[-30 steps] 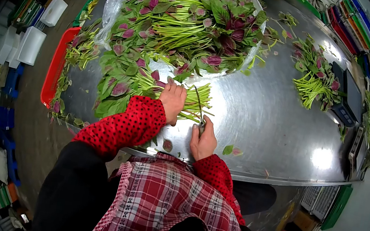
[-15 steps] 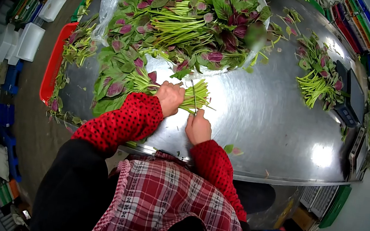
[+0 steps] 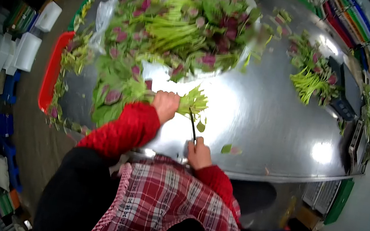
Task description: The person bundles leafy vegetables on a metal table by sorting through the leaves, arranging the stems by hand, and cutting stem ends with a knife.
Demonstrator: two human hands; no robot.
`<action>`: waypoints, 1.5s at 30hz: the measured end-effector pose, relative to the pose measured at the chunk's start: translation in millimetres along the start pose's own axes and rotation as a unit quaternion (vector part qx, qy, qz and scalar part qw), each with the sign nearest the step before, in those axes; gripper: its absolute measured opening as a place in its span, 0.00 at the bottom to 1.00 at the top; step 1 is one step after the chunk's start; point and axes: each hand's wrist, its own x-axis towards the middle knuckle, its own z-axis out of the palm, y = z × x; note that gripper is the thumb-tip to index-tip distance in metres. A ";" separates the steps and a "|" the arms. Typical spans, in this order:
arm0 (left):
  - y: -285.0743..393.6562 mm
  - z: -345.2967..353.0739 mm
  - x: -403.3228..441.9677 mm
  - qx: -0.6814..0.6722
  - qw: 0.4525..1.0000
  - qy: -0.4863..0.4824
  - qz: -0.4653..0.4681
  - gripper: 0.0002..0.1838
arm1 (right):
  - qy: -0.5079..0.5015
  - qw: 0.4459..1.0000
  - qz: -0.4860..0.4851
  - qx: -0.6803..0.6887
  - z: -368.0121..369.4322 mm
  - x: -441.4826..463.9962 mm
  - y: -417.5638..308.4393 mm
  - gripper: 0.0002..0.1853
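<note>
My left hand [image 3: 166, 106] is closed around a bunch of leafy greens [image 3: 114, 90], whose cut-looking stem ends stick out to the right of the fist. The leaves, green and purple, spread to the left over the metal table [image 3: 260, 126]. My right hand [image 3: 199, 154] grips the handle of a thin curved blade [image 3: 192, 124], its tip pointing up beside the stem ends. A small leaf hangs by the blade. Behind both hands lies a large heap of the same greens [image 3: 174, 28] on clear plastic.
A red basket [image 3: 52, 72] with loose trimmings stands at the table's left edge. On the right, another bunch [image 3: 312, 82] lies beside a dark scale [image 3: 348, 92]. A loose leaf [image 3: 226, 148] is on the table right of my right hand.
My right hand and the blade have drawn back from across the stems toward the table's front edge. My left hand still holds the bunch. The view has shifted slightly.
</note>
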 end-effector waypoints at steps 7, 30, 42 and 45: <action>4.6 -7.1 -6.7 0.025 0.999 0.035 0.031 0.09 | 0.014 0.999 -0.012 -0.028 6.2 67.9 -13.3 0.21; 7.3 -19.0 -8.9 0.028 0.996 -0.003 0.085 0.06 | -0.056 0.997 0.032 -0.035 0.7 23.8 -8.8 0.22; 1.2 -14.3 6.6 -0.025 0.996 -0.077 0.038 0.12 | -0.046 0.997 0.035 -0.051 10.4 27.3 2.2 0.21; -1.1 -15.5 11.1 -0.037 0.996 -0.080 0.027 0.13 | -0.062 0.996 0.034 -0.060 -0.3 15.3 5.7 0.21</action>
